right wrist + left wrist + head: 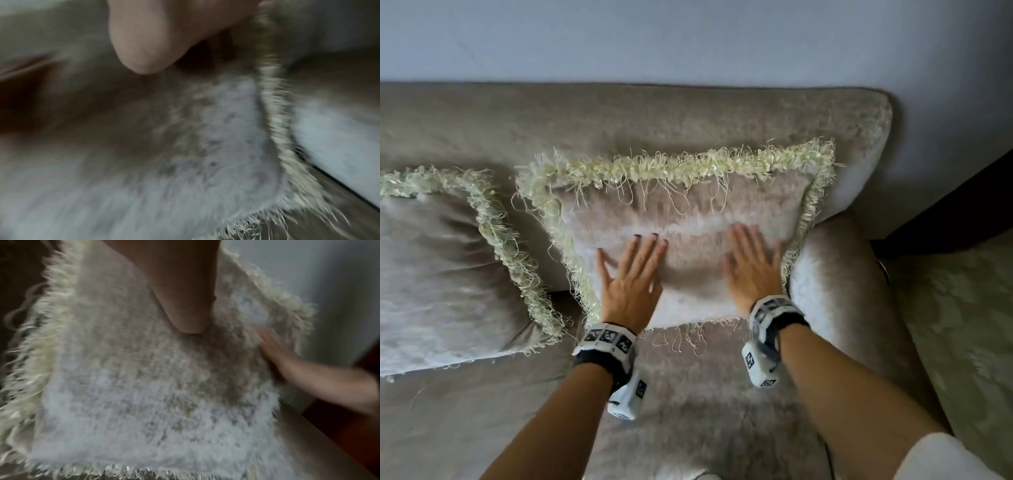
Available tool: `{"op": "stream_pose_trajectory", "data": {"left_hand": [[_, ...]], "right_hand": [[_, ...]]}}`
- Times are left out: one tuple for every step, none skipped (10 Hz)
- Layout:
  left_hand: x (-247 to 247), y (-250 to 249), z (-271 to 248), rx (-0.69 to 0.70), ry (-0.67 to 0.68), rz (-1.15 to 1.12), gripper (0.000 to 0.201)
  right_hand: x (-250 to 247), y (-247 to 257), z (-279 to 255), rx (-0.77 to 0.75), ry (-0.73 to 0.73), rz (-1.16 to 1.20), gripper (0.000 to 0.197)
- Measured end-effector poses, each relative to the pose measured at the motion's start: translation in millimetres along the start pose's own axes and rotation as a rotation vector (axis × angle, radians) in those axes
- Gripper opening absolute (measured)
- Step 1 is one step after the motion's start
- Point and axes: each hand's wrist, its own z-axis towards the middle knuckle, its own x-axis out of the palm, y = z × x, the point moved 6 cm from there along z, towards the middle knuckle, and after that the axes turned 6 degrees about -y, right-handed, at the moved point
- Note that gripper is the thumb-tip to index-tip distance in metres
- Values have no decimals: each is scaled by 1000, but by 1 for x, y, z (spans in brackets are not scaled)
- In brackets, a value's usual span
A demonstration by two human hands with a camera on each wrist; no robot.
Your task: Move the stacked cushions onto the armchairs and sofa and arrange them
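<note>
A beige plush cushion [688, 205] with a pale yellow fringe leans against the backrest at the right end of the sofa [619, 116]. My left hand [631, 270] lies flat on its lower left part, fingers spread. Flat on the lower right part, near the fringe, presses my right hand [751, 263], blurred. The left wrist view shows the same cushion [144, 378] under my left hand [185, 308], with my right hand [287, 363] at its far side. In the blurred right wrist view my right hand [148, 48] rests on the cushion [205, 138].
A second fringed cushion [438, 270] leans on the sofa to the left. The padded sofa arm [839, 294] rises just right of my right hand. A pale wall [688, 37] stands behind, and patterned carpet [959, 325] and dark wooden furniture [955, 209] lie to the right.
</note>
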Motion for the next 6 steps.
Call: {"op": "stream_pose_trajectory", "data": {"left_hand": [[15, 37, -11, -335, -6, -249, 79], [26, 27, -50, -508, 7, -350, 82], [22, -34, -70, -124, -26, -313, 71], [31, -75, -76, 305, 48, -49, 72], [43, -24, -65, 14, 114, 81, 97], [51, 28, -69, -224, 245, 142, 95]], "right_hand": [[2, -64, 0, 490, -65, 196, 59], [8, -60, -40, 653, -138, 347, 59], [10, 7, -67, 220, -165, 337, 58], [26, 72, -71, -229, -39, 301, 55], [54, 36, -66, -43, 35, 99, 57], [61, -51, -77, 609, 210, 143, 61]]}}
